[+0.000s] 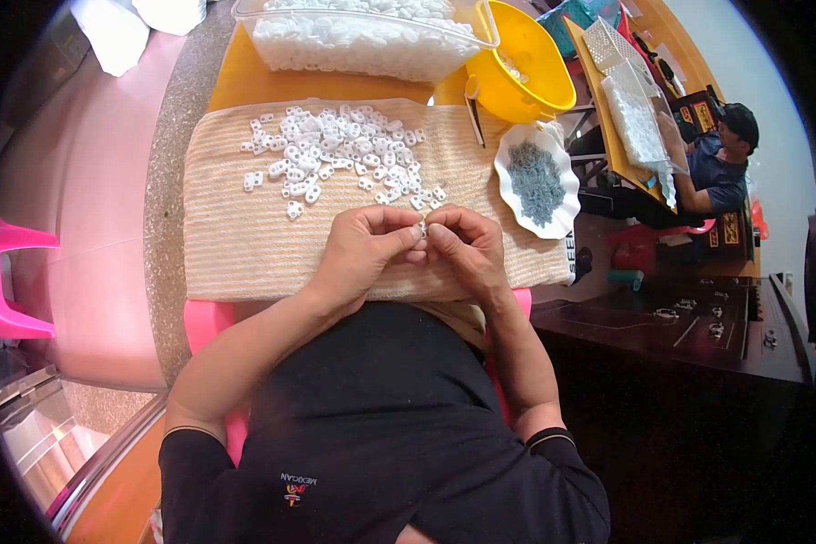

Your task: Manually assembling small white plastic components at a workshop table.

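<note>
My left hand (364, 247) and my right hand (467, 245) meet above the near part of a striped beige cloth. Between their pinched fingertips is a small white plastic piece (423, 228), mostly covered by the fingers. Just beyond lies a loose pile of white plastic pieces with holes (335, 150), several of them scattered toward my hands. To the right of my right hand sits a white scalloped dish (567, 213) holding a heap of small grey-blue parts (535, 181), too fine to make out singly.
A clear bin (363, 50) of white pieces stands at the back, beside a yellow basin (539, 77). A thin dark-tipped tool (475, 118) lies near the basin. At right, another person (725, 159) sits by a table with a white-filled container (635, 122). A pink stool (4, 281) stands left.
</note>
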`<state>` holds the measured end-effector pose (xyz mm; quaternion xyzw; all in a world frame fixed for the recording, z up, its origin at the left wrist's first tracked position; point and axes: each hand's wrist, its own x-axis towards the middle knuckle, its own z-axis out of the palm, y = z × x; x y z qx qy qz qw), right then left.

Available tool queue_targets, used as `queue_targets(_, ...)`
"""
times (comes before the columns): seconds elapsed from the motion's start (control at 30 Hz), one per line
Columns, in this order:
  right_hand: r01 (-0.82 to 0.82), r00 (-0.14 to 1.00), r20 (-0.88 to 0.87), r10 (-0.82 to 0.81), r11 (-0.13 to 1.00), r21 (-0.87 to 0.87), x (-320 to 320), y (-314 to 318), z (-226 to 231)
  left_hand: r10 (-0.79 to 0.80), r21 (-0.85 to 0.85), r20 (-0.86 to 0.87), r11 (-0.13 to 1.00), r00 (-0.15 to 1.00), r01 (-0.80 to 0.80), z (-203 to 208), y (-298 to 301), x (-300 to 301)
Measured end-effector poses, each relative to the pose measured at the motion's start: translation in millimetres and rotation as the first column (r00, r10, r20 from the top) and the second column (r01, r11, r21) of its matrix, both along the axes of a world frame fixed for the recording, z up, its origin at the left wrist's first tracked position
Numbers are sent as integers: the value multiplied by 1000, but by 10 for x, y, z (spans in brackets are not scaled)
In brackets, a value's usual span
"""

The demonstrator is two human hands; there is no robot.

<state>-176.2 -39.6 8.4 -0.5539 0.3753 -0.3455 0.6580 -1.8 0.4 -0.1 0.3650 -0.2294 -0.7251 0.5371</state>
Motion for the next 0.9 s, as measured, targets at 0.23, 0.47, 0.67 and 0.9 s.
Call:
queue_targets(0.23,2,1000,-1,-2,1000,4,-9,-3,-19,-16,11,1,1000,1000,16,19,2,8)
queue_targets(0.47,-28,996,-81,25,999,-37,-17,11,-2,-7,14,5,1000,1000,7,8,3,3)
queue_targets(0.67,-58,984,-176,38,992,-108,-9,35,40,-16,9,14,1000,1000,15,-9,12,-6)
queue_targets(0.9,-24,983,-182,4,994,-110,57,69,118,16,-32,84,999,996,-13,-50,25,-28)
